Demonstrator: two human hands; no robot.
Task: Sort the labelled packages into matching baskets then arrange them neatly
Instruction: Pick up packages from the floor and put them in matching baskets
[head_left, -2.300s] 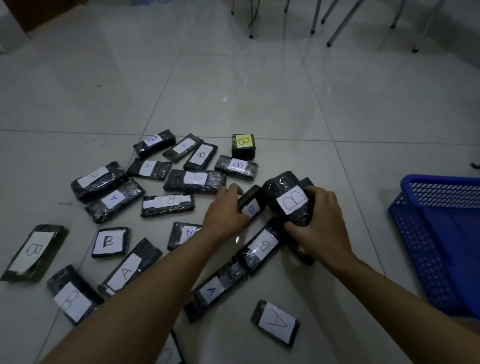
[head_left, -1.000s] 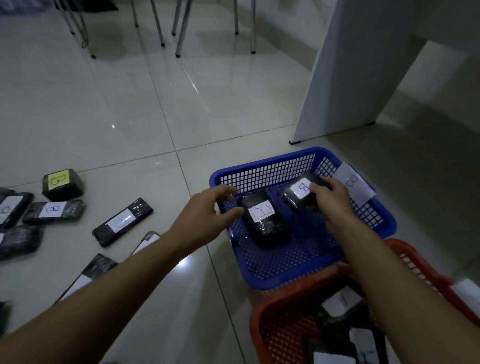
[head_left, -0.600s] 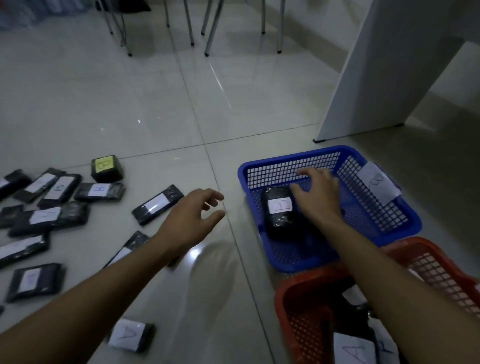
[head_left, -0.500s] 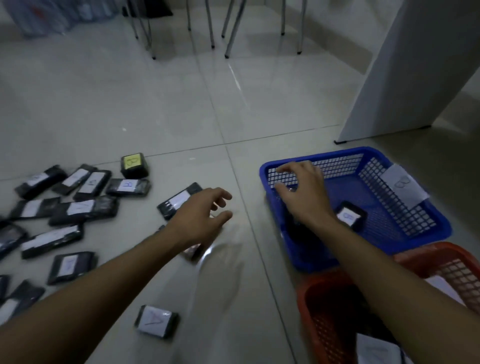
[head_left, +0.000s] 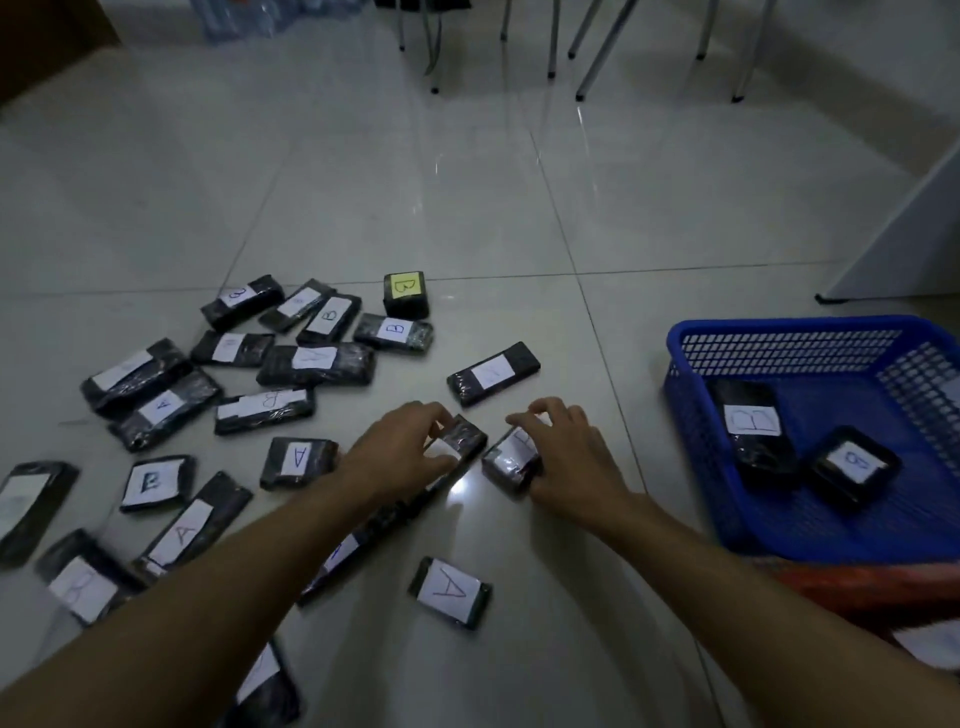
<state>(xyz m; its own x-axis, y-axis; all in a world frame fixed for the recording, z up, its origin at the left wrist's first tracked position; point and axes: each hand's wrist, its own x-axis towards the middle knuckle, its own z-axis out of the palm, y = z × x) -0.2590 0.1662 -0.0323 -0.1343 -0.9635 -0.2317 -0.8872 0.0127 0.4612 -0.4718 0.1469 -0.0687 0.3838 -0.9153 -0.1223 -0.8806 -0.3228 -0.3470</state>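
While both forearms reach forward, left hand (head_left: 402, 449) and right hand (head_left: 566, 454) each pinching a floor package.

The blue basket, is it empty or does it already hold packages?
Not empty. The blue basket holds two black packages on its floor: a large B package and a smaller package.

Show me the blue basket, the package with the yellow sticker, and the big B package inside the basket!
blue plastic mesh basket (head_left: 779, 328): head view, far rim.
black cube package, yellow B label (head_left: 405, 286): head view, label.
large black wrapped B package (head_left: 754, 420): head view, white label.
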